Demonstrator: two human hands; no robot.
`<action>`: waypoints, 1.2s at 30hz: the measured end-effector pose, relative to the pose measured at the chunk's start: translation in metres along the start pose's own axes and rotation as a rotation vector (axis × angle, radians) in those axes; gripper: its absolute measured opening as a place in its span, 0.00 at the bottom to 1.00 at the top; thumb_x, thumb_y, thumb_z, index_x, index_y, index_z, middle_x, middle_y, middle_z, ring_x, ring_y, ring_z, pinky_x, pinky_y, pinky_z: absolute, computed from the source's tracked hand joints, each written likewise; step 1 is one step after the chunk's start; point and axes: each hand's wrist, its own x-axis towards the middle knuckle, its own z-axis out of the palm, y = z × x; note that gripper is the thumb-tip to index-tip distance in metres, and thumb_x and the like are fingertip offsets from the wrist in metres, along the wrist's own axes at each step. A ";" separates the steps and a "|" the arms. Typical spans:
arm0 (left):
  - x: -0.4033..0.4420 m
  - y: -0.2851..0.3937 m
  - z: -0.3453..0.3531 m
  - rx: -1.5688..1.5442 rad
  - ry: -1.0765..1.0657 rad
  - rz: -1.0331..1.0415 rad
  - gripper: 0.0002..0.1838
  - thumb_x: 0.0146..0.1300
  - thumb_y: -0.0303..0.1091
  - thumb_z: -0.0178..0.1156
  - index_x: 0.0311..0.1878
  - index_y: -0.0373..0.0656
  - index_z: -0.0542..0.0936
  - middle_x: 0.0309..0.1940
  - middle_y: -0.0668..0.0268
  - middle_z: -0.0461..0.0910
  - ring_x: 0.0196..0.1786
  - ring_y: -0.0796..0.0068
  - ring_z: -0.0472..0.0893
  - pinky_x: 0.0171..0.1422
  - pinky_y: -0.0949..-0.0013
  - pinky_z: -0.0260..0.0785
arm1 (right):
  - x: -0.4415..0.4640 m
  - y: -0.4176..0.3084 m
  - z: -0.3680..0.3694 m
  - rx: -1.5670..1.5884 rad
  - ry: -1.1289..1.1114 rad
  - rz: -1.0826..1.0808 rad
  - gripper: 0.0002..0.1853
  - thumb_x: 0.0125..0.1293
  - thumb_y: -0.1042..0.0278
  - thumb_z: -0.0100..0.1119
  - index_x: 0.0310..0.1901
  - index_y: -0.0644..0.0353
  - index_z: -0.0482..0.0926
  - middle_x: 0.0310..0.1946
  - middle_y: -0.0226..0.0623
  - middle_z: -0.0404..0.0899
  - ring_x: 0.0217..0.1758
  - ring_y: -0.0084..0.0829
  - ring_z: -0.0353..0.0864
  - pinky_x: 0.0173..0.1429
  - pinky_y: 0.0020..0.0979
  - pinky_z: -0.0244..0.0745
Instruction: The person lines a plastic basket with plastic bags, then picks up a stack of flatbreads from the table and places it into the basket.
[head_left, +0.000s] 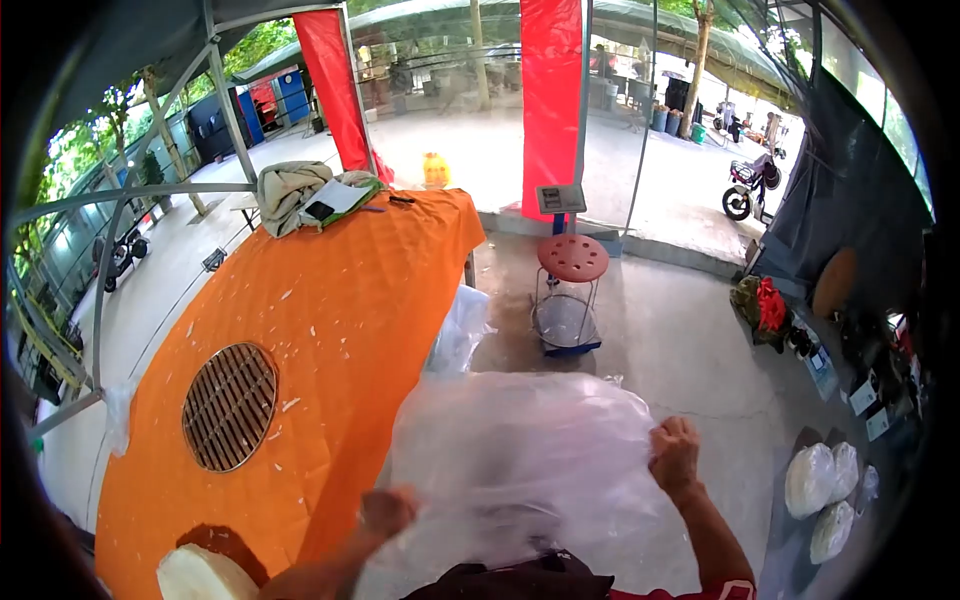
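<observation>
A large, clear plastic bag [525,455] is spread out in front of me, puffed up and blurred by motion. My right hand [675,450] is closed in a fist at its right edge, gripping the film. At the lower left edge, my left hand [388,508] is smeared by motion but looks closed on the bag, beside the orange table cover [330,390]. A thick, pale, rounded piece [203,574] lies on the cover near my left forearm, partly cut off by the frame.
A round slatted rack [230,407] and white scraps lie on the orange cover, with cloth [290,195] at its far end. Ahead, a red stool [573,258] stands on a platform scale [572,345]. Wrapped white bundles [810,480] sit on the floor at right.
</observation>
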 end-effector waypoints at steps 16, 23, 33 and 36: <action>0.155 0.014 -0.043 -0.027 0.351 -0.045 0.10 0.42 0.22 0.53 0.32 0.37 0.74 0.25 0.53 0.75 0.30 0.51 0.76 0.32 0.61 0.69 | 0.025 0.049 0.034 -0.079 -0.102 0.094 0.19 0.49 0.77 0.48 0.46 0.64 0.72 0.23 0.41 0.73 0.20 0.43 0.74 0.23 0.39 0.66; 0.147 0.114 -0.045 -0.586 -0.232 0.008 0.07 0.43 0.28 0.54 0.29 0.42 0.74 0.24 0.61 0.77 0.29 0.58 0.78 0.35 0.60 0.70 | 0.035 0.138 0.070 -0.120 0.120 0.218 0.17 0.45 0.81 0.49 0.40 0.61 0.75 0.33 0.41 0.73 0.33 0.44 0.74 0.32 0.39 0.69; 0.237 -0.060 0.146 -0.344 0.209 -0.121 0.09 0.41 0.37 0.58 0.19 0.44 0.72 0.17 0.61 0.72 0.22 0.60 0.74 0.26 0.64 0.66 | 0.016 0.118 0.139 0.488 -0.591 0.287 0.11 0.38 0.68 0.63 0.25 0.62 0.73 0.21 0.46 0.73 0.27 0.40 0.74 0.34 0.38 0.70; 0.296 -0.007 0.082 -0.411 0.117 0.246 0.11 0.39 0.34 0.59 0.29 0.44 0.73 0.19 0.60 0.72 0.23 0.60 0.75 0.27 0.64 0.67 | 0.053 0.136 0.120 -0.036 -0.349 0.365 0.02 0.46 0.77 0.50 0.25 0.61 0.68 0.27 0.44 0.72 0.29 0.46 0.73 0.29 0.39 0.68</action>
